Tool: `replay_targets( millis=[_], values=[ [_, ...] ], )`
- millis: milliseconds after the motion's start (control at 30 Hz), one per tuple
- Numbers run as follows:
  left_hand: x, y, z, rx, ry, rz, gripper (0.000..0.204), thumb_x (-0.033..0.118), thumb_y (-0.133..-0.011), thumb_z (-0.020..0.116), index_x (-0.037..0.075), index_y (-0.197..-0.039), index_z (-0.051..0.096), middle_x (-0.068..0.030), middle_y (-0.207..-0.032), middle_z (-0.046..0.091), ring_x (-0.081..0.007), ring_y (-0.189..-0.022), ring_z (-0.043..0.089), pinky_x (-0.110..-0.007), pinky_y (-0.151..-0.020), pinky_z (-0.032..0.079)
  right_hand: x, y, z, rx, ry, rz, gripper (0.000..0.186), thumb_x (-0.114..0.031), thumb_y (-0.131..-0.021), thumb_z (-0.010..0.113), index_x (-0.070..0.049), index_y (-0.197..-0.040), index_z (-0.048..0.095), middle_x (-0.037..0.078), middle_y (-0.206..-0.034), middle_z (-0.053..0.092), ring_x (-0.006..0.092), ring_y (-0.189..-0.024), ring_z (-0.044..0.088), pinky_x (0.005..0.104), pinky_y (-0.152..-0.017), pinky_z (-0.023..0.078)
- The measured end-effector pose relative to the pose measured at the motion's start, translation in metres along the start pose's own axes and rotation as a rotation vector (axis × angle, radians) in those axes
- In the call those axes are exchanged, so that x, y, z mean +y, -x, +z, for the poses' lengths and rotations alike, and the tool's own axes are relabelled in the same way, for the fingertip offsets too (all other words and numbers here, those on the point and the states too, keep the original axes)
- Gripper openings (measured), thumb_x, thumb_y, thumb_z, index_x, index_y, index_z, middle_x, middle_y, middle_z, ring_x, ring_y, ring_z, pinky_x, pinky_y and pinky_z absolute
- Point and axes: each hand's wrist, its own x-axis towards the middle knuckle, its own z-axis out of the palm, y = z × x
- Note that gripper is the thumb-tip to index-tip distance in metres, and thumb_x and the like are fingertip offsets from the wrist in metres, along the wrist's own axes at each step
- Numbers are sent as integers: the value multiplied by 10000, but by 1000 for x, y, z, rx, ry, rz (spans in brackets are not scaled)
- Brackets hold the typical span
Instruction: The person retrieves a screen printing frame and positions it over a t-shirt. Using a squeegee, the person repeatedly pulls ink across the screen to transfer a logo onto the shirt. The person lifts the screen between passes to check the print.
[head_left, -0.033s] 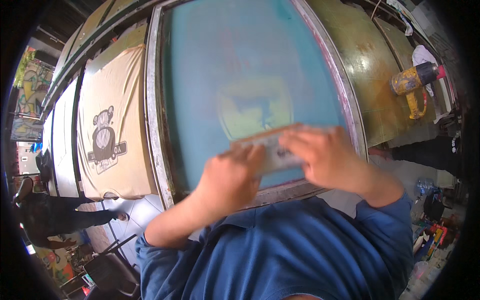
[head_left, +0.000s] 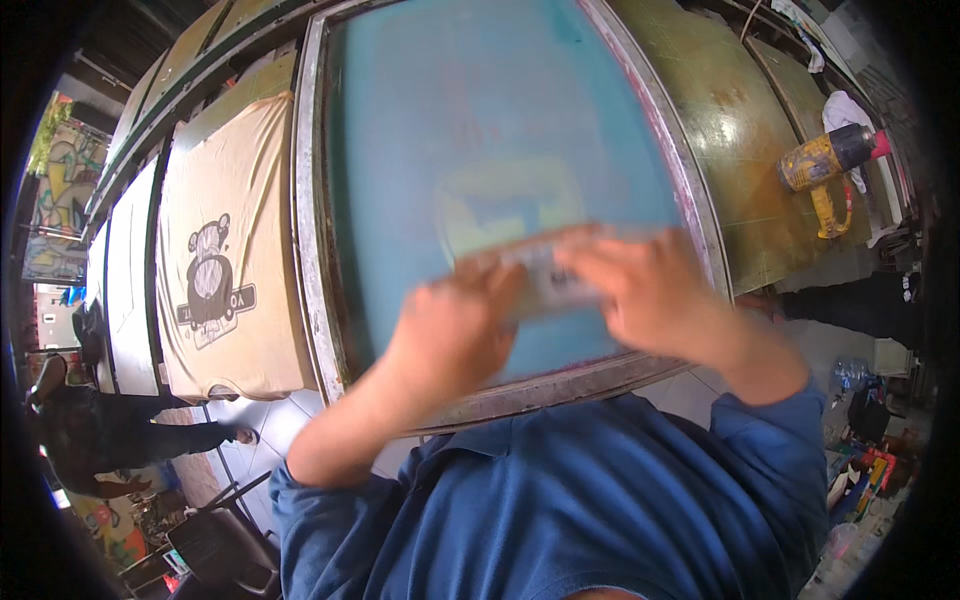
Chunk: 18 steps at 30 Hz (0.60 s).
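Both of my hands are wrapped round a squeegee [head_left: 548, 284], a wide, pale bar with a brownish edge, blurred by motion. My left hand [head_left: 440, 330] grips its left part and my right hand [head_left: 650, 295] its right part, fingers over the top. The squeegee is over the near half of a screen printing frame [head_left: 310, 215], whose mesh [head_left: 390, 150] is blue-green. Just beyond the bar, a yellowish design [head_left: 555, 195] shows in the mesh, its lower part covered by the squeegee. What lies beneath the screen is hidden.
Left of the frame, a cream shirt [head_left: 250, 160] with a dark printed figure lies on a board. A bare board [head_left: 700, 90] and a yellow heat gun [head_left: 815, 165] are to the right. At far left a person [head_left: 90, 430] in dark clothes is partly visible; another person's dark sleeve [head_left: 850, 308] shows at right.
My hands and the squeegee have shifted slightly away from me, up the mesh, covering a little more of the yellowish design. The frame and shirt stay put.
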Motion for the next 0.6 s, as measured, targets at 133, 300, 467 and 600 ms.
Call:
replay_targets(
  millis=[133,300,467,600],
  values=[
    [-69,-79,-7,132,-154,-18,413,107,-684,604,136,-1094,566,-118,-892,634,-304,-820,603,-383,-712,499,53,-73,20,272,220,0,333,-53,-710,525,-144,-1025,581,50,-858,623,277,-723,611,397,-607,491],
    [-106,-117,7,49,-138,-140,404,110,-681,618,158,-1081,588,-101,-890,639,-298,-804,600,-377,-737,493,88,-113,51,171,235,146,422,-35,-646,599,-126,-1059,591,50,-959,634,243,-809,614,354,-650,498],
    [-108,-119,17,72,-148,-102,383,133,-681,622,165,-1062,599,-105,-866,640,-306,-808,599,-379,-741,494,98,-108,62,168,268,110,407,-83,-680,580,-178,-1076,585,59,-832,625,258,-754,616,375,-658,502],
    [-103,-121,11,105,-196,-109,362,144,-686,611,173,-1046,604,-111,-865,639,-307,-787,603,-389,-736,493,104,-112,55,192,313,98,435,-79,-680,579,-200,-1097,583,69,-842,629,263,-780,616,378,-684,502]
  ],
)
